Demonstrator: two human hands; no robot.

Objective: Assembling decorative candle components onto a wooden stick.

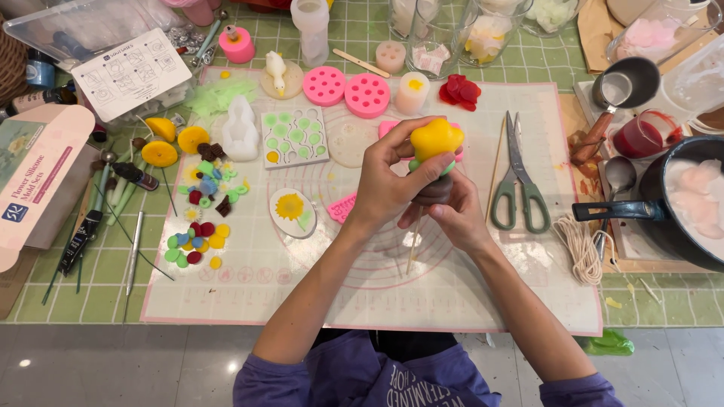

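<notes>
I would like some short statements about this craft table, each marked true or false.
1. Both hands hold the yellow flower piece. True: left hand, right hand.
2. The scissors have red handles. False: the handles are green.
3. The scissors lie to the right of the hands. True.
4. The two pink round moulds lie on the floor. False: they lie on the work mat.
5. The dark pot stands at the left edge. False: at the right.
</notes>
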